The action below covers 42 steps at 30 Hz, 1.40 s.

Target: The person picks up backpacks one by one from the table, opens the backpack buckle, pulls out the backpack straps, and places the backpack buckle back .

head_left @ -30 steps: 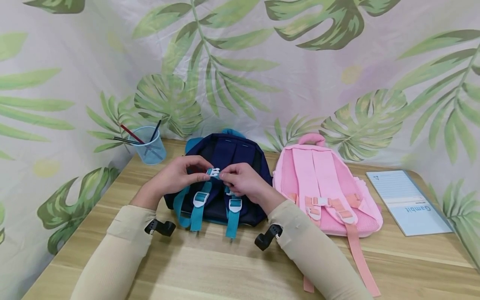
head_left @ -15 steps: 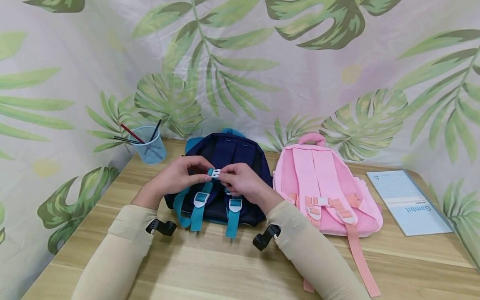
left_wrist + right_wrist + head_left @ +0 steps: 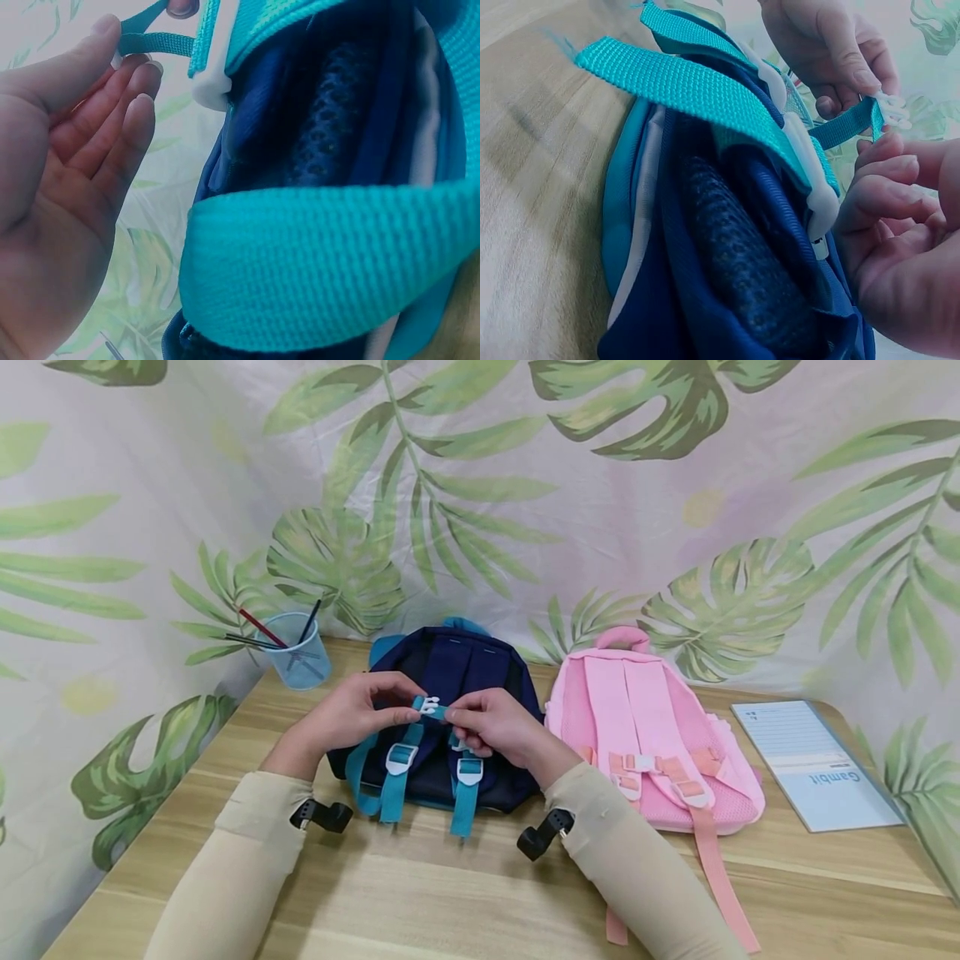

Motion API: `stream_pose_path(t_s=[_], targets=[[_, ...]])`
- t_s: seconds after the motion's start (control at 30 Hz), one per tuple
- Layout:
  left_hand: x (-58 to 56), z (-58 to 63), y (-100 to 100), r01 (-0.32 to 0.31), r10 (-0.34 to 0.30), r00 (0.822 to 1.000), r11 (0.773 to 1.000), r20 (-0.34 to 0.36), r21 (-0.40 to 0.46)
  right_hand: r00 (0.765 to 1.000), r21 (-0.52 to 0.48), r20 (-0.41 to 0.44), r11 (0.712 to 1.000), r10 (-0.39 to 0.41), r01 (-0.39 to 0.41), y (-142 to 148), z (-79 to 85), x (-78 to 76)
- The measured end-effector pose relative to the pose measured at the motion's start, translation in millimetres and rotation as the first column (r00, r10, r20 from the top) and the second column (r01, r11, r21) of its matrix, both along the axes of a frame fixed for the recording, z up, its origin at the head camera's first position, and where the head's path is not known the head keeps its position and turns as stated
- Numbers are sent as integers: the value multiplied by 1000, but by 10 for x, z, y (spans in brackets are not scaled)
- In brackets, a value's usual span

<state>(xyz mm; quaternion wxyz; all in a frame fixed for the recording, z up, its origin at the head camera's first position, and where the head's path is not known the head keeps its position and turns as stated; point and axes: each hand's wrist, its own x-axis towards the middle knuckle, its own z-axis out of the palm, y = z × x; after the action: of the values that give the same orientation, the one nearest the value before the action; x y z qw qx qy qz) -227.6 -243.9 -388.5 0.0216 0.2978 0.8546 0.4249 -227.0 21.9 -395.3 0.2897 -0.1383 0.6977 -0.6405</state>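
Left hand point(image 3: 363, 712) is pinching the white buckle point(image 3: 431, 704), right hand point(image 3: 498, 727) its teal webbing point(image 3: 438, 713); buckle is sitting over the strapped face of the navy backpack point(image 3: 468, 668), nearer the left hand, prongs pointing toward the backpack's right edge. Right wrist view is showing prongs clear of the right fingertips; left wrist view is mostly hiding them

Pale fabric backdrop point(image 3: 585, 518) is hanging behind the tabletop point(image 3: 420, 893) and at both sides, creasing lightly. Green palm fronds point(image 3: 491, 489) and split monstera leaves point(image 3: 690, 418) are patterning it; faint yellow spots point(image 3: 705, 508) are showing between. Diffuse light is casting soft-edged shadows across the light-brown wood grain.
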Motion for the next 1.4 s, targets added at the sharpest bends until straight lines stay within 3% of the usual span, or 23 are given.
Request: stream_pose_path(t_s=[0.43,0.8,1.1,1.3,1.4], targets=[[-19,-12,29,-8,8,1000,1000,21,-9,1000,-30,-2,1000,-3,3,-64,-21,-5],[-18,-15,43,-3,3,1000,999,9,-42,992,-113,125,993,-23,37,-64,14,11],[-10,5,87,-16,17,1000,995,8,-94,995,-61,41,994,-91,93,-84,-8,6],[6,-32,80,-39,52,995,987,80,-157,992,-81,55,990,-110,114,-87,2,13],[4,-83,82,-32,47,996,980,77,-195,992,-98,66,988,-112,118,-93,2,17]])
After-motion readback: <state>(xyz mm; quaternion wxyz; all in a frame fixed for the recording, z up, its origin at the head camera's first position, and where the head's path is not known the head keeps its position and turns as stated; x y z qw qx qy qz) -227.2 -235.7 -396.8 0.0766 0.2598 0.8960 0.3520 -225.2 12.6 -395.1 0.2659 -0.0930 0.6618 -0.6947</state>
